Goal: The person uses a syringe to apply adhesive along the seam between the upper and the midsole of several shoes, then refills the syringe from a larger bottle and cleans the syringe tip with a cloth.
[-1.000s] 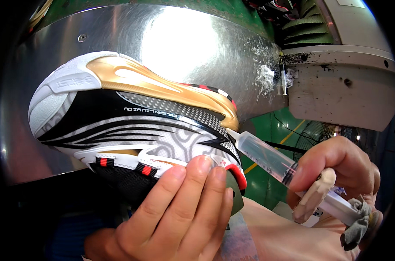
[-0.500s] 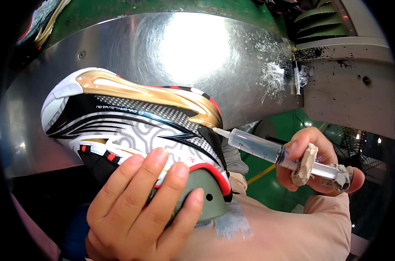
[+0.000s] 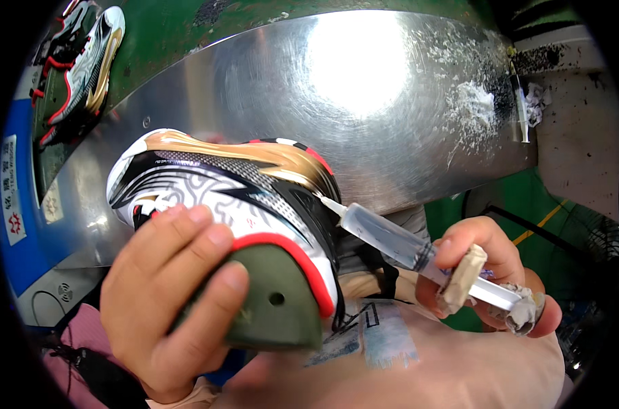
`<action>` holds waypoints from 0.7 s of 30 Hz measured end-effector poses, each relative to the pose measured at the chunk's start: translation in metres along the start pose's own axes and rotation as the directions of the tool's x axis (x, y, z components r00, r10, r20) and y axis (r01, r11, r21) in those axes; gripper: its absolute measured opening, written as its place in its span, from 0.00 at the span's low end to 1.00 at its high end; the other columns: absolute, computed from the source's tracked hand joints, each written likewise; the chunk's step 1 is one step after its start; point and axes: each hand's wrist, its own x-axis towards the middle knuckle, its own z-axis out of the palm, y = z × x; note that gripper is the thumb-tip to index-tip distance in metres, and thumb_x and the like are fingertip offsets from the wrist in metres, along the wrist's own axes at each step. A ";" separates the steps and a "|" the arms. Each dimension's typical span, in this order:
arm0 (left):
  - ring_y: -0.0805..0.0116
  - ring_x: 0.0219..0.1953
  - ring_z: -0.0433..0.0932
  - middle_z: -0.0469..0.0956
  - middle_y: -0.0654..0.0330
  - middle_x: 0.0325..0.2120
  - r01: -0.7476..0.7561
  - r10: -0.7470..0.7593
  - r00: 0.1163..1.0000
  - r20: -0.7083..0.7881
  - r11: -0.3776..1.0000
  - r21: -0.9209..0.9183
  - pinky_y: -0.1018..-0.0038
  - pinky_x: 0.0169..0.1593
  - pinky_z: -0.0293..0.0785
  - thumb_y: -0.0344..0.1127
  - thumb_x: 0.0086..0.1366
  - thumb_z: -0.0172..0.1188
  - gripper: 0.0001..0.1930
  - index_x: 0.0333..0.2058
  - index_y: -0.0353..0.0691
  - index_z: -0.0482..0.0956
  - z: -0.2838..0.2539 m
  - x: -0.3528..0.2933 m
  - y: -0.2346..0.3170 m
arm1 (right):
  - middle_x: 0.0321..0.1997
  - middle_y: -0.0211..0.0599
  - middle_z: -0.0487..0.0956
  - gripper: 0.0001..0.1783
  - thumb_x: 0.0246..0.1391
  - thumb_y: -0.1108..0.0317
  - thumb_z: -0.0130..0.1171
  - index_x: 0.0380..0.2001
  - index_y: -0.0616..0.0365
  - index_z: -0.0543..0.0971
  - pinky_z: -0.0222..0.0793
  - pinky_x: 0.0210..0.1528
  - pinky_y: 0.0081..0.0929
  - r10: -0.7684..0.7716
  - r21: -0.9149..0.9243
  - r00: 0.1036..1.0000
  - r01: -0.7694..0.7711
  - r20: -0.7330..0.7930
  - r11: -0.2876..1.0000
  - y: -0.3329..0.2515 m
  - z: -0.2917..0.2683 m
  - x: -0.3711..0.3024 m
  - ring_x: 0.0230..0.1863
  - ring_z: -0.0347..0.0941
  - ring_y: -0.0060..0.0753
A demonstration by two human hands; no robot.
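My left hand (image 3: 169, 286) grips a white, black and gold sports shoe (image 3: 210, 204) with a red collar, its toe pointing left and its gold sole turned away from me. Inside the shoe sits a dark green shoe last (image 3: 272, 300) with a round hole. Held in my right hand (image 3: 490, 273) is a clear syringe (image 3: 384, 232), whose flange and plunger end are wrapped in tan, crumpled tape. Its pale tip meets the shoe at the heel, by the seam between gold sole and black upper. My right thumb lies behind the plunger end.
A curved, shiny metal tabletop (image 3: 255, 88) spans the middle. Similar shoes (image 3: 91, 68) stand at the far left on a green surface. At the table's right end lie a second syringe (image 3: 521, 112) and crumpled white paper (image 3: 537, 102), near white residue.
The shoe has tilted, so its heel and the last's end face me more. My left hand has shifted left and down with it; the syringe tip has followed the heel slightly left.
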 end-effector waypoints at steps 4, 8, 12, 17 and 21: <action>0.49 0.32 0.77 0.76 0.42 0.34 -0.146 0.144 0.989 0.032 0.983 0.108 0.62 0.35 0.74 0.36 0.55 0.55 0.20 0.47 0.37 0.70 -0.010 0.028 -0.011 | 0.25 0.34 0.68 0.58 0.29 0.21 0.53 0.51 0.61 0.60 0.53 0.24 0.16 0.097 0.029 0.993 -0.096 -0.064 0.995 0.000 0.001 0.002 0.24 0.62 0.20; 0.54 0.29 0.76 0.76 0.44 0.31 -0.213 0.163 0.943 0.289 0.965 0.152 0.70 0.34 0.71 0.37 0.50 0.59 0.27 0.49 0.29 0.70 -0.037 0.058 -0.023 | 0.27 0.36 0.70 0.58 0.29 0.22 0.54 0.53 0.59 0.59 0.52 0.26 0.15 0.272 0.109 0.948 -0.256 -0.167 0.960 0.000 0.015 0.005 0.26 0.61 0.20; 0.65 0.26 0.73 0.77 0.50 0.32 0.113 -0.150 0.956 0.251 0.981 0.159 0.76 0.35 0.67 0.30 0.49 0.53 0.28 0.51 0.24 0.68 -0.037 0.068 -0.015 | 0.28 0.37 0.71 0.52 0.36 0.28 0.55 0.54 0.58 0.59 0.53 0.26 0.15 0.109 0.167 0.985 -0.087 -0.130 0.982 0.010 0.012 0.010 0.26 0.62 0.20; 0.76 0.29 0.72 0.78 0.56 0.32 0.471 -0.469 0.871 0.148 0.882 0.023 0.82 0.37 0.66 0.32 0.55 0.52 0.26 0.54 0.28 0.67 -0.026 0.074 -0.011 | 0.30 0.36 0.70 0.53 0.36 0.27 0.55 0.54 0.59 0.59 0.54 0.27 0.15 0.140 0.197 0.986 -0.121 -0.088 0.973 0.012 0.002 0.022 0.27 0.61 0.20; 0.73 0.32 0.75 0.79 0.52 0.31 0.657 -0.652 0.750 0.107 0.754 -0.014 0.79 0.39 0.69 0.32 0.56 0.53 0.24 0.51 0.27 0.69 -0.032 0.079 -0.001 | 0.32 0.35 0.69 0.55 0.35 0.26 0.54 0.55 0.60 0.59 0.55 0.27 0.15 0.160 0.216 0.985 -0.144 -0.058 0.966 0.009 0.006 0.028 0.27 0.61 0.20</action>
